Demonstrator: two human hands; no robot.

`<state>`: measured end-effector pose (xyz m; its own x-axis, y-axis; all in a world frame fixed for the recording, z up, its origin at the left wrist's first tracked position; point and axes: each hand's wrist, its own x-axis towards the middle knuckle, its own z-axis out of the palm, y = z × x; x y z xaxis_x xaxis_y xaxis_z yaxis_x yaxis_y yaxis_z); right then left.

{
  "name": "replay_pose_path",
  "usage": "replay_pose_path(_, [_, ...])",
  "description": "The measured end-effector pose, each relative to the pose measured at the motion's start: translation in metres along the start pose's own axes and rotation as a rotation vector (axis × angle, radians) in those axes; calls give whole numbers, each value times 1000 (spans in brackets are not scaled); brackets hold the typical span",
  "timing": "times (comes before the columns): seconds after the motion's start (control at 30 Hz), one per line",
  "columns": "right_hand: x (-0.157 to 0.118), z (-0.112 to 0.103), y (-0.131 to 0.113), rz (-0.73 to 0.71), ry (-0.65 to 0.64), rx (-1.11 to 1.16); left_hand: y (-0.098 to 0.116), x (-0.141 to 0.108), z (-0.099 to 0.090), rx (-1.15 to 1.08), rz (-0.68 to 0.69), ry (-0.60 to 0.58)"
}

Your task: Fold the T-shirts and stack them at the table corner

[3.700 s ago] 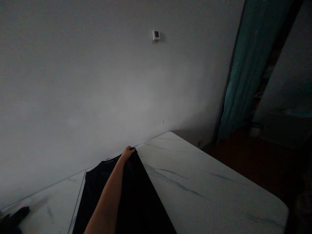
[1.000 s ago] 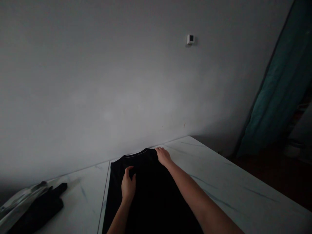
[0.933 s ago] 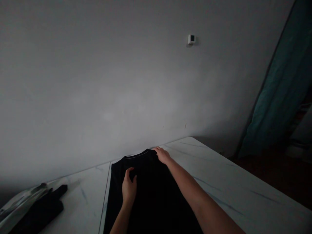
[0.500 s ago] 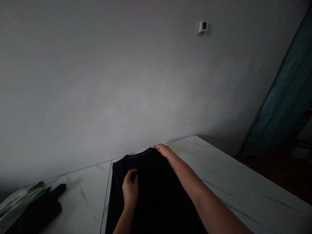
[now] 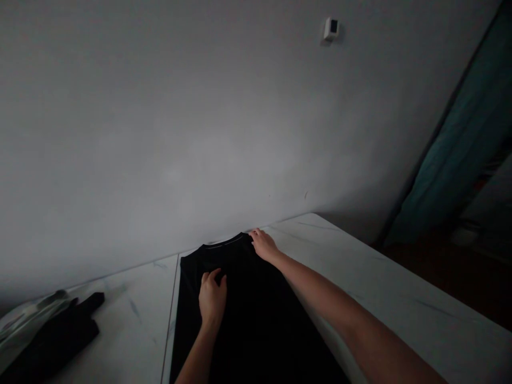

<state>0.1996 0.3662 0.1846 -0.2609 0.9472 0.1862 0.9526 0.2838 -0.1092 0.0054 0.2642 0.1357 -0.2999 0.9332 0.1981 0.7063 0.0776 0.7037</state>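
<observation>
A black shirt (image 5: pixel 256 320) lies spread out flat, its neckline at the far end close to the wall. Over its upper left part is my left hand (image 5: pixel 213 296), fingers curved and a gap between thumb and forefinger, with nothing in it. At the far right shoulder of the shirt, my right hand (image 5: pixel 264 245) rests with its fingers stretched out and slightly apart, touching the cloth. Whether the left fingertips touch the fabric I cannot tell.
The shirt is on a white marbled table (image 5: pixel 128 330) with a seam left of it. A heap of dark and light clothes (image 5: pixel 60 336) sits at the left. Behind stands a grey wall (image 5: pixel 180 133) with a small white device (image 5: pixel 331 29); a teal curtain (image 5: pixel 448 154) hangs at right.
My right hand's fingers have loosened from a pinch at the shirt's shoulder and now lie more spread. My left hand keeps nearly the same pose. The view has shifted slightly.
</observation>
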Motion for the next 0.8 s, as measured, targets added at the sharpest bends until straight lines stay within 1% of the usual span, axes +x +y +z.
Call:
replay_pose_path(0.1, [-53, -1, -4, -150, 26, 78, -1, 0, 1, 16, 19, -10])
replay_pose_path(0.2, [-112, -10, 1, -332, -27, 162, -1, 0, -1, -2, 23, -39])
replay_pose_path(0.27, [-146, -20, 7, -366, -86, 185, 5, -2, -7, 2, 2, -26])
replay_pose_path(0.3, [-160, -25, 11, -364, -107, 192, 10, -5, -12, 25, 5, 2])
replay_pose_path(0.37, [-184, -33, 18, -350, -125, 197, 24, -17, -27, 120, 63, 68])
replay_pose_path(0.4, [-194, -35, 20, -344, -124, 198, 33, -27, -35, 184, 119, 67])
replay_pose_path(0.43, [-202, -36, 22, -336, -117, 200, 42, -39, -44, 248, 173, 19])
replay_pose_path(0.47, [-211, -36, 23, -328, -110, 201, 51, -54, -52, 300, 207, -74])
replay_pose_path(0.53, [-225, -35, 21, -308, -100, 204, 67, -89, -63, 357, 212, -316])
replay_pose_path(0.57, [-232, -34, 18, -296, -96, 204, 73, -108, -65, 366, 199, -418])
replay_pose_path(0.6, [-239, -33, 15, -286, -90, 203, 78, -127, -65, 370, 181, -485])
replay_pose_path(0.63, [-246, -33, 11, -280, -82, 203, 81, -144, -63, 372, 164, -512])
replay_pose_path(0.67, [-252, -33, 7, -279, -71, 204, 83, -158, -61, 378, 154, -509])
replay_pose_path(0.73, [-267, -34, -1, -276, -47, 208, 85, -180, -53, 390, 127, -450])
replay_pose_path(0.8, [-281, -35, -6, -256, -36, 213, 87, -191, -48, 391, 100, -378])
